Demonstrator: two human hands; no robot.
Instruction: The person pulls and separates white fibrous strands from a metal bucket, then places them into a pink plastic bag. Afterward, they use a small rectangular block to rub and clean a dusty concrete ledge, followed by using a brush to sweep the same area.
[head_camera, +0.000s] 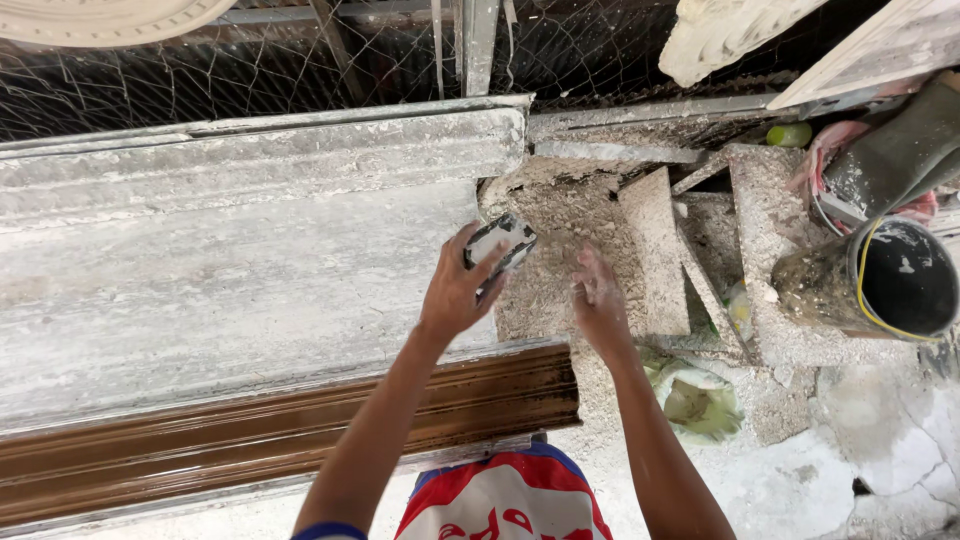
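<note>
Your left hand (458, 290) has its fingers clamped on a small scraper (500, 245), just left of your right hand (598, 300), whose fingers are loosely apart, holding nothing.

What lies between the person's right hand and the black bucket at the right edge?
In the head view, between the right hand and the black bucket lie plaster-caked slabs, one leaning on edge, with crumbled debris around them.

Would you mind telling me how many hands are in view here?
2. The left hand holds a small flat tool at the end of the grey mould. The right hand is beside it, open, over the plaster rubble. No others show.
</note>
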